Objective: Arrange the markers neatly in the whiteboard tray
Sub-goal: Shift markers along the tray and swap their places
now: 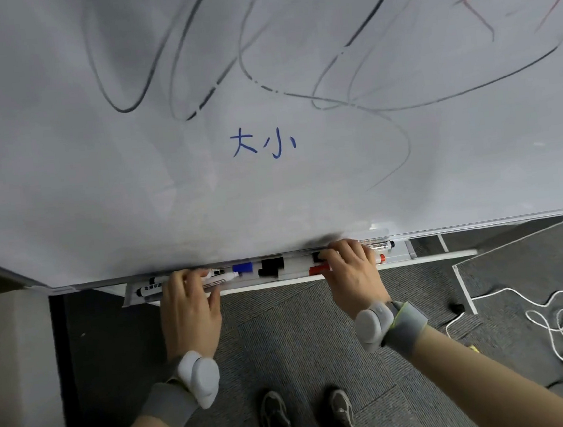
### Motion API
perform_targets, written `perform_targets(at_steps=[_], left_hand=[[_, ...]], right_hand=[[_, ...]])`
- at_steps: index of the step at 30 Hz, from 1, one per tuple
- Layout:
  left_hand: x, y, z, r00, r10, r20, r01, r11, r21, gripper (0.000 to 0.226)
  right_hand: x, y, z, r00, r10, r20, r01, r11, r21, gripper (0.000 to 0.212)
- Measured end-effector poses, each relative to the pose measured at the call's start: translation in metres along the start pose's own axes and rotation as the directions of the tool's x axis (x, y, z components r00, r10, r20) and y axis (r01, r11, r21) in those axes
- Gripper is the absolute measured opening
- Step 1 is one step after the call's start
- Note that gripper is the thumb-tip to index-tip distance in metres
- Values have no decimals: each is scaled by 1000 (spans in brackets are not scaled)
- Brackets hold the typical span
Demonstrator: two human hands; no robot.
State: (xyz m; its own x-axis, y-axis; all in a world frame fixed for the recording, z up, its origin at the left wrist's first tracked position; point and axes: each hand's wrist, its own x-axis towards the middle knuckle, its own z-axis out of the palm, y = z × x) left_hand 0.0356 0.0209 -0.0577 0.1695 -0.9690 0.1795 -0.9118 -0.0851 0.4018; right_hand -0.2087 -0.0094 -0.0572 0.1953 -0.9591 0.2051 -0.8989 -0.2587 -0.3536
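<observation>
The whiteboard tray [299,268] runs along the board's lower edge with several markers in it. My left hand [189,308] lies over white-barrelled markers with black caps [148,291], fingers curled on them. To its right lie a blue cap [243,268] and black caps [271,266]. My right hand [351,272] covers a red marker [320,270], whose ends stick out on both sides, and a black-capped marker [381,245] behind it. Whether either hand truly grips a marker is hidden by the fingers.
The whiteboard [266,146] fills the upper view with scribbles and blue writing. Below is grey carpet [302,332] with my shoes [306,414]. A white cable [558,321] loops on the floor at right, and a grey panel [535,257] stands at the right.
</observation>
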Motion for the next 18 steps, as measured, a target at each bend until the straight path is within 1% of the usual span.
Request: perform_targets(at_steps=[1, 4, 8, 11, 14, 16, 18], left_hand=[[0, -5, -3, 1000, -20, -13, 20, 1000, 10, 28], [1, -24, -9, 998, -58, -35, 60, 996, 71, 31], [4, -40, -13, 998, -68, -4, 68, 992, 109, 30], [9, -42, -14, 999, -51, -18, 52, 995, 84, 26], [13, -42, -14, 998, -18, -58, 21, 998, 51, 20], [14, -44, -13, 999, 10, -53, -7, 998, 56, 21], [15, -45, -12, 999, 24, -40, -22, 998, 62, 22]], right_hand=[[2, -7, 2, 1000, -24, 2, 24, 999, 25, 16], [9, -28, 10, 996, -73, 48, 69, 994, 83, 29], [14, -46, 20, 989, -99, 113, 86, 990, 110, 27], [14, -53, 25, 987, -97, 131, 84, 991, 103, 21], [15, -53, 27, 990, -80, 119, 69, 993, 95, 23], [16, -50, 30, 991, -79, 105, 74, 996, 55, 16], [17, -48, 32, 990, -92, 105, 90, 996, 26, 23]])
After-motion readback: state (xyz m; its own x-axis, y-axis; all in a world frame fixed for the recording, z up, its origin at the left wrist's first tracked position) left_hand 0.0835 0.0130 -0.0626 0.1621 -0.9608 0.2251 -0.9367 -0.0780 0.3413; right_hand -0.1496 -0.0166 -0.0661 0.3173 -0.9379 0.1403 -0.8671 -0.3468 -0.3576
